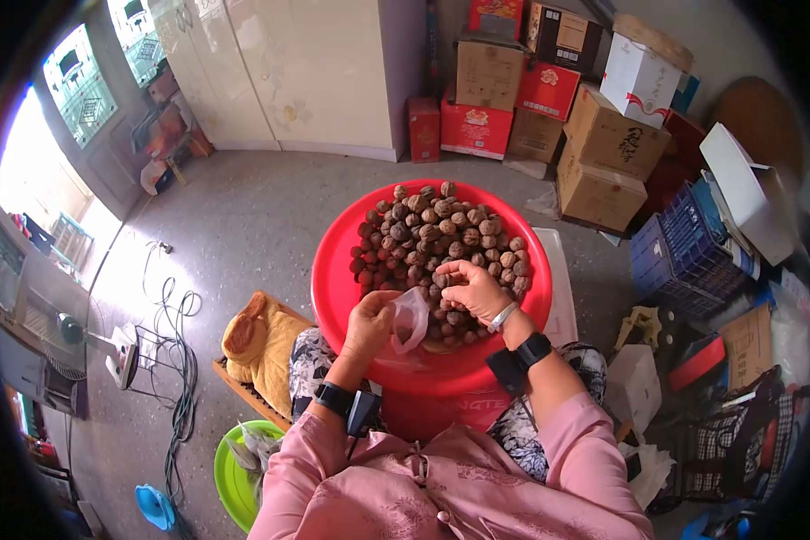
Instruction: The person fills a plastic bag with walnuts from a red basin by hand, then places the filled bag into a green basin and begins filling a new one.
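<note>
Head view: left hand (369,326) fingers pinching thin clear plastic bag (411,319), limp, slippery; grip rim. Right hand (474,290) fingers closed on brown walnuts (441,234), hard, light.

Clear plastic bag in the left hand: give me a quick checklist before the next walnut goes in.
1. Small clear plastic bag held by the left hand: ok.
2. Bag mouth open toward the nuts: cannot tell, the film is crumpled.
3. Right hand on the heap of brown walnuts: ok, fingers curled on the pile.
4. Walnut actually gripped in the right hand: cannot tell, fingers hide it.
5. Round red plastic basin sits level in front of the person: ok.
6. Walnuts left in the basin: ok, plenty.
</note>
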Demonstrator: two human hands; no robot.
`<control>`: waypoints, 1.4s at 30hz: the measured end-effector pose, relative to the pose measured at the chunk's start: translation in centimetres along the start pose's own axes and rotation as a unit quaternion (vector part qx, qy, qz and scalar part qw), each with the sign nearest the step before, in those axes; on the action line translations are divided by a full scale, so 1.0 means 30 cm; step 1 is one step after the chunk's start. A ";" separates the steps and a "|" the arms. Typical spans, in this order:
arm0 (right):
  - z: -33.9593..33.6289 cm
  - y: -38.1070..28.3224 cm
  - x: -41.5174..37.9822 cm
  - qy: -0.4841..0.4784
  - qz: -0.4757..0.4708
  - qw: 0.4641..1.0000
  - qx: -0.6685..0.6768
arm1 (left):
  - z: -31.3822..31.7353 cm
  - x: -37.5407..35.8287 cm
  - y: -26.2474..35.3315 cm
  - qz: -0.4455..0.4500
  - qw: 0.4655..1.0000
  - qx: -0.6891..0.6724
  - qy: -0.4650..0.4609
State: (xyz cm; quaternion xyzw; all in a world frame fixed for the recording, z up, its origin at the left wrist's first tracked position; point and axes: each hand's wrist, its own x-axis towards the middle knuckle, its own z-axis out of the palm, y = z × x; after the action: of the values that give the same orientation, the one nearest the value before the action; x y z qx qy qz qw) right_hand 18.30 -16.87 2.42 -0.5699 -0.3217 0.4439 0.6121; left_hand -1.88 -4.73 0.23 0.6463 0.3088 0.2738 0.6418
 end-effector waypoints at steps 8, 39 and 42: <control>0.003 -0.019 -0.024 0.026 -0.031 0.995 -0.092 | -0.004 -0.018 0.051 -0.044 0.999 0.023 -0.012; -0.018 -0.016 0.018 0.221 -0.139 0.918 -0.298 | -0.001 -0.009 0.037 -0.032 0.999 0.026 0.000; -0.033 0.002 0.019 0.212 -0.121 0.900 -0.360 | -0.001 -0.014 0.054 -0.034 0.999 0.031 0.001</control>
State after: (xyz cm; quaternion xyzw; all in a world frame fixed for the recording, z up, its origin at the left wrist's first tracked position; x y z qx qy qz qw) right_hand 19.41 -16.76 2.17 -0.7885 -0.3887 0.0888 0.4683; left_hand -2.10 -5.01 1.86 0.6548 0.3394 0.2430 0.6301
